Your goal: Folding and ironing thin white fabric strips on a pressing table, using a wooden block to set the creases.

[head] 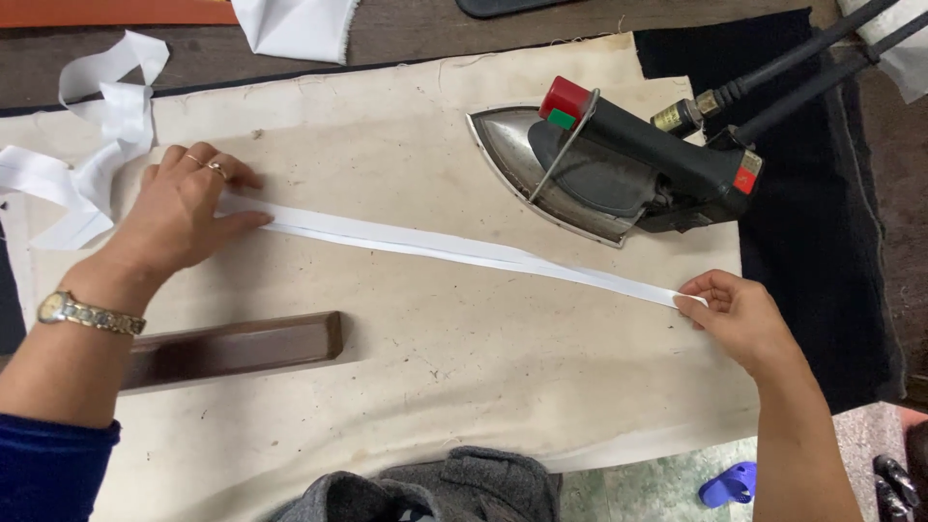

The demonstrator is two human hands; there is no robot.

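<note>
Two hands stretching white strip (454,247): left hand (179,217) flat, pressing; right hand (739,314) pinching end. Iron (619,164) next, probably.

Even soft light, sharp, faint shadows, no glare

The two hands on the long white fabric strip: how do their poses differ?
The left hand lies flat, pressing the long white fabric strip onto the cream cloth-covered board; the right hand pinches the strip's end between fingertips. The left hand wears rings, the right shows none. Both touch the same strip.
</note>
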